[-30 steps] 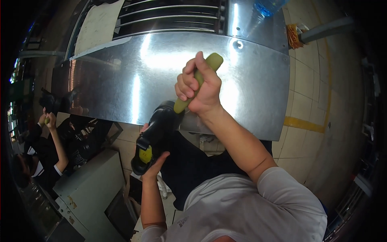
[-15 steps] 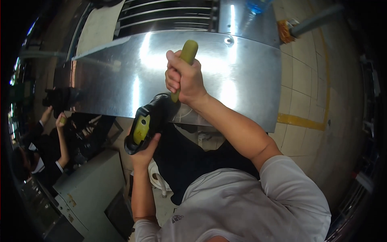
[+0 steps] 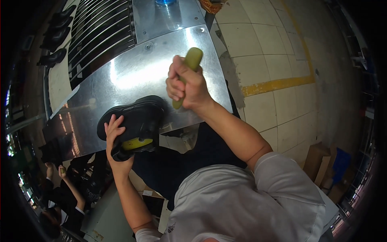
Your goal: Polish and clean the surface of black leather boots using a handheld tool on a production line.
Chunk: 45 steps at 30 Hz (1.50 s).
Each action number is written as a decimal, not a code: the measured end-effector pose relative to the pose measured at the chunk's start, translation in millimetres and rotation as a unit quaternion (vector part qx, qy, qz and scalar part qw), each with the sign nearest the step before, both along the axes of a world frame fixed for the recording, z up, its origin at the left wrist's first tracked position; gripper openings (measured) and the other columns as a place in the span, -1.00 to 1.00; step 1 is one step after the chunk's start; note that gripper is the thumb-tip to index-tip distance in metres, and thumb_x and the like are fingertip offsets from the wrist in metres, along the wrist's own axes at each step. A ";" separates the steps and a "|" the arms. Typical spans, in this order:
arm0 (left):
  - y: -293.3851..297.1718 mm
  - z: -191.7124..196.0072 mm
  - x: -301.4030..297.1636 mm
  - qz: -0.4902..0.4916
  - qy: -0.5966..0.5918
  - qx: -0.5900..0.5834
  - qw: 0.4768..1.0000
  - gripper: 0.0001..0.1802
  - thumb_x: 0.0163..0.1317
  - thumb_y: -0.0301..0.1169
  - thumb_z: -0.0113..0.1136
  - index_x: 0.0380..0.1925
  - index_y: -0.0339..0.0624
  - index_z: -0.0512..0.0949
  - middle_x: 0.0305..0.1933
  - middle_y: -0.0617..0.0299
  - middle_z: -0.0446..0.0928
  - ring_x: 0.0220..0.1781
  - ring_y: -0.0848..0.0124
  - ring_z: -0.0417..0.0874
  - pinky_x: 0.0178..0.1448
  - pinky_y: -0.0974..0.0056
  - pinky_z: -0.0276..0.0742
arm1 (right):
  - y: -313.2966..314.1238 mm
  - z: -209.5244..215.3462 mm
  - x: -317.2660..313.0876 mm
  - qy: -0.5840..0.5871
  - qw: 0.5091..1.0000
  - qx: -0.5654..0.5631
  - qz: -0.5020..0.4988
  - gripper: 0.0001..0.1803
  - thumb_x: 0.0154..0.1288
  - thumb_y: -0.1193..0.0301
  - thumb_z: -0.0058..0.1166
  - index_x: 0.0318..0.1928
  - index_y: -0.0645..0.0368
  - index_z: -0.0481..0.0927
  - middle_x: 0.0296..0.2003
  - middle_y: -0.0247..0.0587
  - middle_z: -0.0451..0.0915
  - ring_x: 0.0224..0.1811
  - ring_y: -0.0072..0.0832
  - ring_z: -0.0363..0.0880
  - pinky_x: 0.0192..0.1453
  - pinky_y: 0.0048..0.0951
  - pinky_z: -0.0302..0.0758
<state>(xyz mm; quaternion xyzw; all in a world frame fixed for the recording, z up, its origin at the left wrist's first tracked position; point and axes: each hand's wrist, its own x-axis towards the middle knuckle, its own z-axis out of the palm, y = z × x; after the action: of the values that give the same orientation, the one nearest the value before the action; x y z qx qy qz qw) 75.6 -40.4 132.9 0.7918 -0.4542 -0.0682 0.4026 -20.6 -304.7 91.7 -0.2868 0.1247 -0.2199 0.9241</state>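
A black boot (image 3: pixel 141 117) lies on its side at the near edge of the metal table, with its sole turned to the far side. The yellow-green insert (image 3: pixel 137 144) shows through its open top. My left hand (image 3: pixel 116 133) grips the boot by its upper, fingers spread over the side and the palm under the shaft. To the right and above the boot, my right hand (image 3: pixel 185 82) is closed round a yellow-green bar (image 3: pixel 194 57). The bar's rounded end sticks out beyond the thumb and its other end points down past the fist, apart from the boot.
The shiny metal table (image 3: pixel 149 76) runs up to a rack of rollers (image 3: pixel 102 38). Several black shoes (image 3: pixel 54 58) stand along its left side. At the lower left a co-worker's hand (image 3: pixel 62 171) also holds something. Cardboard boxes (image 3: pixel 316 157) sit on the floor at right.
My view has swung to the right. The boot has turned from upright-slanted to lying across, sole away from me. My right hand, still round the bar, is now farther from it.
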 end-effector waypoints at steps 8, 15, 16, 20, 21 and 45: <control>0.9 -18.6 -4.7 0.005 -0.013 -0.049 0.999 -0.42 0.17 -0.21 0.49 0.13 -0.05 0.45 0.33 0.01 0.57 0.55 -0.07 0.39 0.70 -0.24 -0.17 | 4.8 -3.1 19.3 -0.023 0.994 0.094 0.046 -0.59 0.59 0.12 0.07 -0.41 0.07 0.48 -0.75 -0.50 0.17 -0.80 -0.65 0.16 -0.69 -0.51 0.19; -5.5 -23.7 -2.4 0.004 -0.009 -0.067 0.998 -0.38 0.13 -0.16 0.52 0.11 -0.04 0.44 0.27 0.00 0.61 0.51 -0.05 0.45 0.69 -0.25 -0.16 | 3.0 -2.8 26.0 0.018 0.990 0.136 0.038 -0.64 0.52 0.19 0.18 -0.42 0.07 0.47 -0.75 -0.51 0.24 -0.80 -0.65 0.21 -0.69 -0.50 0.19; -3.1 -24.9 -4.0 0.008 -0.008 -0.064 0.998 -0.38 0.13 -0.16 0.52 0.11 -0.04 0.44 0.27 0.00 0.61 0.51 -0.05 0.45 0.69 -0.25 -0.16 | 7.0 3.7 27.9 0.020 0.989 0.138 0.042 -0.64 0.52 0.19 0.18 -0.42 0.07 0.47 -0.75 -0.51 0.24 -0.80 -0.65 0.21 -0.69 -0.50 0.19; -4.0 -27.1 -9.4 0.020 -0.030 -0.091 0.995 -0.42 0.17 -0.15 0.48 0.10 -0.07 0.44 0.23 0.00 0.63 0.48 -0.04 0.49 0.68 -0.28 -0.17 | 26.4 17.4 58.3 0.022 0.985 -0.168 -0.007 -0.69 0.34 0.27 0.36 -0.40 0.09 0.48 -0.70 -0.55 0.32 -0.79 -0.74 0.18 -0.75 -0.55 0.13; -3.8 -24.8 -11.8 0.017 -0.023 -0.092 0.995 -0.44 0.18 -0.17 0.46 0.09 -0.08 0.45 0.23 0.01 0.64 0.47 -0.04 0.49 0.68 -0.28 -0.16 | 23.1 16.5 55.3 0.087 0.987 -0.115 0.064 -0.68 0.35 0.26 0.35 -0.38 0.09 0.47 -0.69 -0.56 0.31 -0.79 -0.75 0.16 -0.75 -0.56 0.11; 16.0 -27.8 -12.3 0.027 -0.020 -0.132 0.991 -0.61 0.09 -0.25 0.50 -0.06 0.08 0.63 0.16 0.29 0.69 0.41 0.17 0.53 0.66 -0.14 -0.11 | 71.8 64.8 132.9 0.228 0.904 -0.244 0.266 -0.69 0.34 0.26 0.37 -0.34 0.13 0.50 -0.72 -0.56 0.27 -0.78 -0.75 0.11 -0.70 -0.58 0.02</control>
<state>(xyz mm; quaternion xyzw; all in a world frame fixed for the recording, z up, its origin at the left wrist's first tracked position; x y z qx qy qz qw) 63.3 -24.4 105.1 0.7446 -0.4461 0.0196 0.4962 112.3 -232.9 156.5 -0.5680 0.1931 0.0821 0.7958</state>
